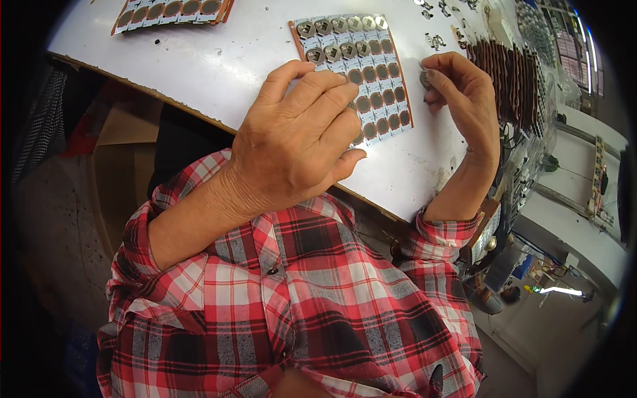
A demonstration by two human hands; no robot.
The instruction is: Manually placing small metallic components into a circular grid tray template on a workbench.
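Red, black and white plaid shirt [265, 285], nearest, on the near side of the circuit panel [377, 100]. White table [259, 46] beneath the panel, reaching out around it. Row of brown-edged sheets [507, 86], packed together, right of the panel. Panel itself flat on the table: silvery round fittings across its far row and on four places of the next; dark discs show elsewhere. Second panel [174, 13] well to its left, cut off by the view's edge. Left hand [295, 136] over the panel's near left part, fingers bent and close together, thumb apart; cannot tell whether the fingertips hold anything. Right hand [468, 99] just right of the panel, thumb and forefinger pinching a small silvery piece [425, 79]. Loose metal bits [436, 41] beyond that hand, right of the panel.
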